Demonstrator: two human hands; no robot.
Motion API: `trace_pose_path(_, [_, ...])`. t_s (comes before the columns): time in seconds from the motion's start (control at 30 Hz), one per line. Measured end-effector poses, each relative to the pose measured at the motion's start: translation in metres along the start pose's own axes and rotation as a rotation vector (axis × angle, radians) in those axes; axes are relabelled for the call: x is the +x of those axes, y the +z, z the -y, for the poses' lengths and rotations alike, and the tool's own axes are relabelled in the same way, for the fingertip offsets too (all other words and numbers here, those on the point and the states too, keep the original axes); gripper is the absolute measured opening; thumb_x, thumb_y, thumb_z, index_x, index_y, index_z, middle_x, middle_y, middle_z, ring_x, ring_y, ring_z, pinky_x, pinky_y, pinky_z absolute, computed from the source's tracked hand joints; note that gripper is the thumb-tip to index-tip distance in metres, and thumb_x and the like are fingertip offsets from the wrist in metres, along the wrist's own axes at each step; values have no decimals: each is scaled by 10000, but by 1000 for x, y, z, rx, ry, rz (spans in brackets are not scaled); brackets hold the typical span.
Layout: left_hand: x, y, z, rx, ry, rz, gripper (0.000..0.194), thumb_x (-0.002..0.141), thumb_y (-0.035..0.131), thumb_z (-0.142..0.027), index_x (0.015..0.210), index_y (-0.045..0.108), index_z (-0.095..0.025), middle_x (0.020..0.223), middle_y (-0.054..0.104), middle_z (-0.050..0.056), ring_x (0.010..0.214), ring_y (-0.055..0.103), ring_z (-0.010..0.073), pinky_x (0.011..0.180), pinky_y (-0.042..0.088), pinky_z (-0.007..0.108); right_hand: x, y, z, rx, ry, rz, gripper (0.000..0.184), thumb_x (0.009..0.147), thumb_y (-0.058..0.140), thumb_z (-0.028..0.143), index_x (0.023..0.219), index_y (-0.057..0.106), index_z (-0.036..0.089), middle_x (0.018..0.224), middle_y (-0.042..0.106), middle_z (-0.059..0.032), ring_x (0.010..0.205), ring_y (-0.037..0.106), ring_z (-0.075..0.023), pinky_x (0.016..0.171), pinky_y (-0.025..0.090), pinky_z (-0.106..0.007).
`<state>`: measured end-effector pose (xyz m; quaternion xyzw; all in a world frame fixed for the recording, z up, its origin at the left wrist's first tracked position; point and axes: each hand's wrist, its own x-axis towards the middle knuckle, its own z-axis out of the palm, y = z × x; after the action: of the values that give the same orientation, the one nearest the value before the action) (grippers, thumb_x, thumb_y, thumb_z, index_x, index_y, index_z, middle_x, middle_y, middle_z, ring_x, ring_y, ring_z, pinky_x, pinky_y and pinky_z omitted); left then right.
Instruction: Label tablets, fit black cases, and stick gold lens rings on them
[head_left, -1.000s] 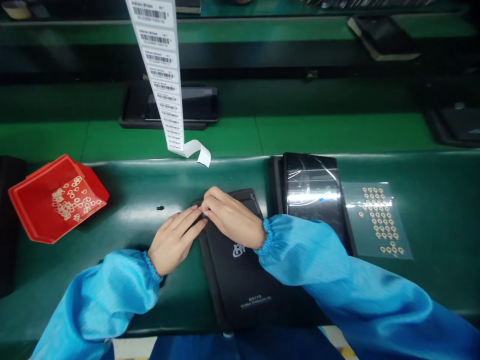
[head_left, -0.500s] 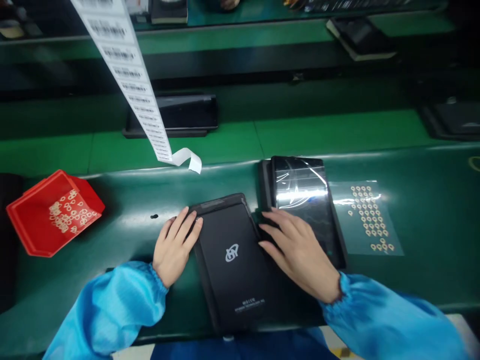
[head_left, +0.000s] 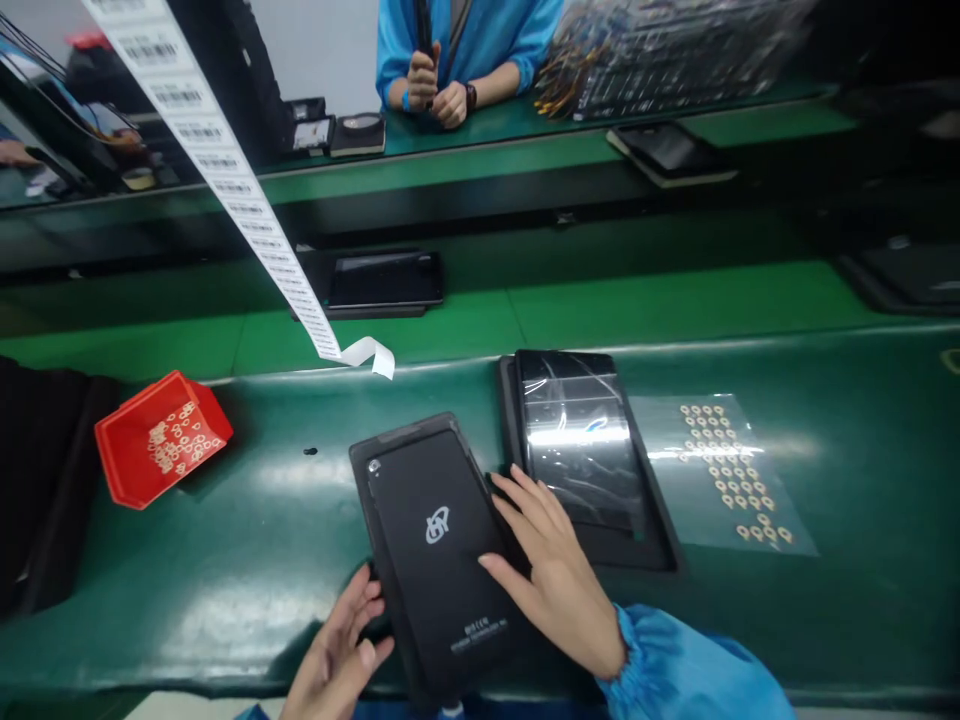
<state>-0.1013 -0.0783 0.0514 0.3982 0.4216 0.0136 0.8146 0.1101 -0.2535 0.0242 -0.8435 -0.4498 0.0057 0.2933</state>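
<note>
A black tablet (head_left: 435, 540) lies back up in a black tray on the green bench, its logo showing. My right hand (head_left: 555, 570) rests flat on the tablet's right edge with the fingers stretched out. My left hand (head_left: 337, 655) is at the tray's lower left edge, fingers apart and touching it. To the right a second tablet (head_left: 577, 440) with glossy film on its screen sits in another black tray (head_left: 660, 550).
A red tray (head_left: 131, 470) of small rings sits at the left. A clear sheet of gold rings (head_left: 727, 470) lies at the right. A strip of barcode labels (head_left: 225, 190) hangs down. More tablets (head_left: 386, 280) lie on the belt; a person in blue (head_left: 465, 50) stands opposite.
The view has tilted up. My left hand slid from the tablet's top left corner down to its lower left. My right hand left the corner and now lies flat on the right edge.
</note>
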Motion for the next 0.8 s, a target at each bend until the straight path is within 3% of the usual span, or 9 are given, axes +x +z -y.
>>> trace_pose_path(0.13, [18, 27, -9, 65, 20, 8, 595, 629, 859, -547, 1092, 736, -194, 1134, 678, 146, 1112, 607, 343, 958, 499, 424, -5, 6, 17, 148, -17, 81, 510, 890, 565, 260, 1365, 470, 101, 1467, 411, -201, 1382, 369, -323, 1056, 419, -600])
trace_pose_path(0.27, [32, 51, -11, 84, 35, -193, 683, 541, 899, -547, 1077, 696, -177, 1075, 707, 105, 1050, 643, 326, 917, 531, 400, -3, 8, 27, 304, 106, 180, 587, 873, 548, 231, 1427, 420, 81, 1511, 328, -211, 1403, 333, -312, 1096, 380, -567])
trace_pose_path(0.33, [35, 54, -12, 112, 66, -246, 726, 505, 909, -553, 1078, 675, -173, 1058, 712, 98, 1050, 644, 330, 916, 533, 402, 1, 2, 25, 463, 218, 149, 603, 858, 560, 228, 1435, 417, 128, 1554, 256, -175, 1435, 267, -294, 1135, 323, -548])
trace_pose_path(0.4, [37, 55, -17, 179, 149, -241, 759, 504, 912, -544, 1113, 653, -171, 1105, 699, 106, 1104, 619, 343, 966, 508, 416, 6, -10, 20, 720, 322, 76, 661, 833, 605, 261, 1452, 389, 176, 1555, 272, -151, 1423, 298, -282, 1144, 320, -511])
trace_pose_path(0.47, [39, 59, -30, 242, 264, -188, 773, 553, 896, -537, 1176, 627, -167, 1192, 664, 117, 1182, 571, 350, 1038, 460, 427, 10, -25, 16, 996, 371, 66, 686, 819, 657, 356, 1432, 411, 174, 1466, 427, -165, 1331, 449, -292, 1102, 399, -476])
trace_pose_path(0.53, [43, 69, -51, 259, 368, -71, 756, 640, 847, -549, 1242, 598, -165, 1279, 614, 126, 1244, 521, 348, 1079, 428, 422, 12, -40, 11, 1136, 381, 104, 644, 820, 670, 462, 1354, 499, 147, 1308, 581, -172, 1186, 583, -298, 1019, 488, -442])
trace_pose_path(0.7, [64, 91, -106, 211, 575, 268, 692, 896, 656, -463, 1492, 354, -286, 1478, 435, 86, 1363, 404, 278, 1117, 386, 379, 7, -56, -7, 995, 482, 46, 604, 773, 695, 546, 1227, 622, 153, 1165, 666, -160, 1070, 648, -322, 940, 540, -436])
trace_pose_path(0.8, [70, 92, -117, 209, 579, 459, 600, 969, 567, -389, 1509, 308, -347, 1455, 468, 73, 1343, 436, 248, 1121, 369, 375, 0, -55, -18, 932, 512, -1, 612, 740, 708, 565, 1210, 651, 176, 1151, 676, -148, 1055, 655, -331, 919, 554, -423])
